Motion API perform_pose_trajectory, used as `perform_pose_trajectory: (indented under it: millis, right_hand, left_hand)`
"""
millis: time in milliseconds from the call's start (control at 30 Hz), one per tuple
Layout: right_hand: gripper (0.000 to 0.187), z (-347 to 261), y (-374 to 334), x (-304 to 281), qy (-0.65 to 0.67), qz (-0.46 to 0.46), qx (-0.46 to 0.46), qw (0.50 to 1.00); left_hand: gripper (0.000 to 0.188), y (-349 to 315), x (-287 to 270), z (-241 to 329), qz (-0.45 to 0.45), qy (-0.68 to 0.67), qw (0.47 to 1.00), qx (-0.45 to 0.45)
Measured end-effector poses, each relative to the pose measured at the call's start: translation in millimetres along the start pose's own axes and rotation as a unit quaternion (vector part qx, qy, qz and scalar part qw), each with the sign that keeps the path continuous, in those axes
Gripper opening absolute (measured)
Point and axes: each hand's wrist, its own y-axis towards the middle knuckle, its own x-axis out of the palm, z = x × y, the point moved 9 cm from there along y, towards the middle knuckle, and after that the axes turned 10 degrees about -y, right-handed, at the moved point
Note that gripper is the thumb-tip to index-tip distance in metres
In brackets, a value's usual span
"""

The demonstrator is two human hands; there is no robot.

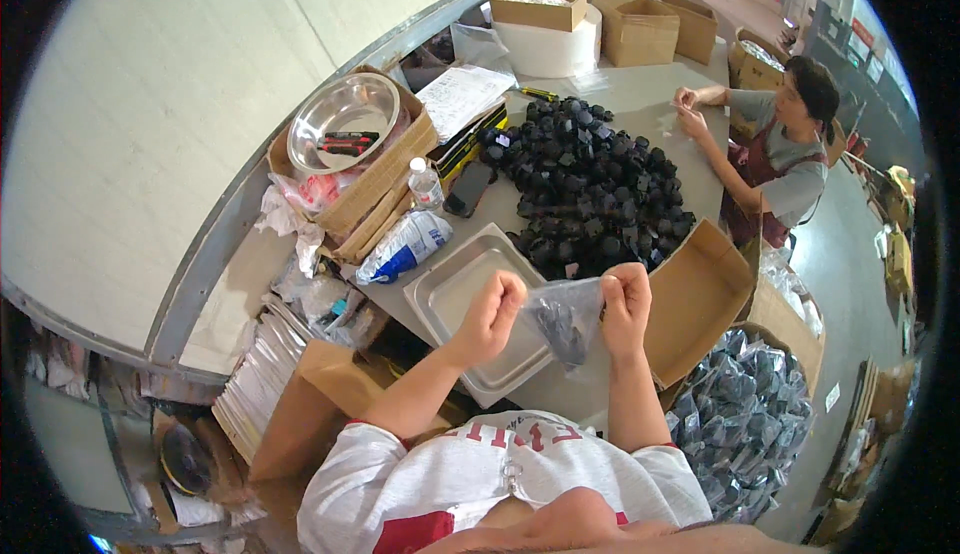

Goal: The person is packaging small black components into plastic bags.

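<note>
Between my two hands hangs a clear plastic bag (570,299) with a small black part (566,339) inside. My left hand (490,316) is closed, its fingers pinching the bag's left top corner. At the opposite corner, my right hand (626,306) grips the bag with thumb and fingers together. Below and behind my left hand lies a shallow metal tray (450,294). Beyond the bag a big heap of black plastic parts (600,184) covers the table. The exact shape of the bagged part is blurred by the film.
An open cardboard box (705,294) stands right of my right hand. Below it, a container holds many bagged black parts (745,404). Leftward are a bottle (425,184), a blue-white packet (405,246) and a steel bowl (345,119). A co-worker (790,144) sits at the table's right side.
</note>
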Motion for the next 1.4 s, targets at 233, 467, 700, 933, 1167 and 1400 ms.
perform_pose_trajectory:
  millis: [233, 467, 700, 933, 1167, 1400]
  right_hand:
    - [0.044, 99, -54, 46, 0.238, -0.125, 0.190, 0.944]
    - [0.058, 64, -37, 38, -0.101, 0.038, -0.047, 0.993]
    - [0.030, 65, 88, -8, -0.161, 0.158, -0.009, 0.974]
    - [0.024, 72, 196, 2, -0.404, 0.053, -0.117, 0.906]
    - [0.025, 47, 260, -4, -0.552, 0.071, -0.064, 0.828]
    - [0.031, 29, 273, 3, -0.603, 0.060, 0.013, 0.795]
  left_hand:
    - [0.015, 50, -5, -37, 0.251, -0.398, 0.878, -0.091]
    - [0.009, 73, 30, -86, 0.345, -0.511, 0.778, -0.123]
    - [0.021, 52, 26, -111, 0.243, -0.321, 0.880, -0.251]
    - [0.008, -75, -41, -108, 0.237, -0.292, 0.870, -0.319]
    - [0.005, -212, -163, -45, 0.438, -0.139, 0.833, -0.307]
    - [0.005, -247, -174, -20, 0.446, -0.124, 0.831, -0.308]
